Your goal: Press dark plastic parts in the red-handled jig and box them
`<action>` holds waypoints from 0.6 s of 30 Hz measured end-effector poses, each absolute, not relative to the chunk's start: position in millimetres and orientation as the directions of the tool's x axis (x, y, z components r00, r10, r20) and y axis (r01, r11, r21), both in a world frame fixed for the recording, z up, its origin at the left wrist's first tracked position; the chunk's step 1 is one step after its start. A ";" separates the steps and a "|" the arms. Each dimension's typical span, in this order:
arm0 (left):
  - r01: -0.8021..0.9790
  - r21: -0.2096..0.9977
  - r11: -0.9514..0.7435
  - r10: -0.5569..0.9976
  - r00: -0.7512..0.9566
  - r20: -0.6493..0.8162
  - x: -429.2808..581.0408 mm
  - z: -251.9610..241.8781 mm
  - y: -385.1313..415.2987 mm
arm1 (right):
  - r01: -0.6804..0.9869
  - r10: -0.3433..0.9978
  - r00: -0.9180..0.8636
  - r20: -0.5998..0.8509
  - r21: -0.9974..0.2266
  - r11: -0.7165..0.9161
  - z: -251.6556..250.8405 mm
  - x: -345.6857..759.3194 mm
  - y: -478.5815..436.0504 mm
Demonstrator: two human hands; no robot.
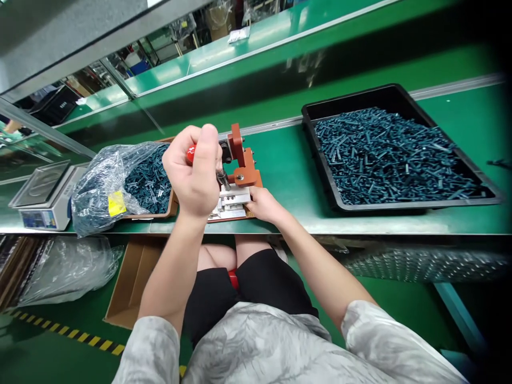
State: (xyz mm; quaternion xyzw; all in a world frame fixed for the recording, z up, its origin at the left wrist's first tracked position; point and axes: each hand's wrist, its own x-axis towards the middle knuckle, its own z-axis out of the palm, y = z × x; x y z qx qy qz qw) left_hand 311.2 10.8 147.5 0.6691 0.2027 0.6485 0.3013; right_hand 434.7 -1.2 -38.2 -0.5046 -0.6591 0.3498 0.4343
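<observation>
My left hand is closed round the red-knobbed lever of a small red-brown hand press that stands on the green bench. My right hand rests at the front right of the press base, its fingers pressed against the white fixture block under the ram. Whether those fingers pinch a part is hidden.
A black tray heaped with small dark blue-green parts sits to the right. On the left lie a clear plastic bag of the same parts and a digital scale. Below the bench edge are a cardboard box and loose plastic wrap.
</observation>
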 end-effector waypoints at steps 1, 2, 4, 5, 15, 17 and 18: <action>-0.132 0.656 -0.743 0.654 0.066 0.754 311.0 146.5 10.1 | 0.368 0.973 -0.109 0.205 -0.901 0.231 -39.3 434.8 -0.8; -0.143 0.640 -0.755 0.640 0.048 0.767 310.9 143.7 8.4 | 0.374 0.976 -0.107 0.189 -0.902 0.216 -39.7 434.9 -0.6; -0.147 0.609 -0.780 0.614 0.013 0.789 311.0 135.0 3.5 | 0.384 0.981 -0.109 0.162 -0.903 0.192 -39.0 435.1 -0.5; -0.140 0.601 -0.787 0.606 0.003 0.795 311.4 130.4 1.1 | 0.385 0.981 -0.113 0.160 -0.903 0.192 -38.1 435.2 -0.5; -0.132 0.458 -0.879 0.462 -0.004 0.887 311.0 121.1 12.6 | 0.352 0.972 -0.141 0.188 -0.908 0.227 -36.1 437.9 0.1; -0.145 0.417 -0.897 0.408 0.083 0.909 303.8 127.4 21.7 | 0.351 0.971 -0.144 0.192 -0.907 0.232 -36.7 438.2 -0.3; -0.155 0.426 -0.892 0.410 0.122 0.904 300.7 132.1 27.8 | 0.353 0.969 -0.144 0.201 -0.904 0.240 -37.2 438.4 -0.8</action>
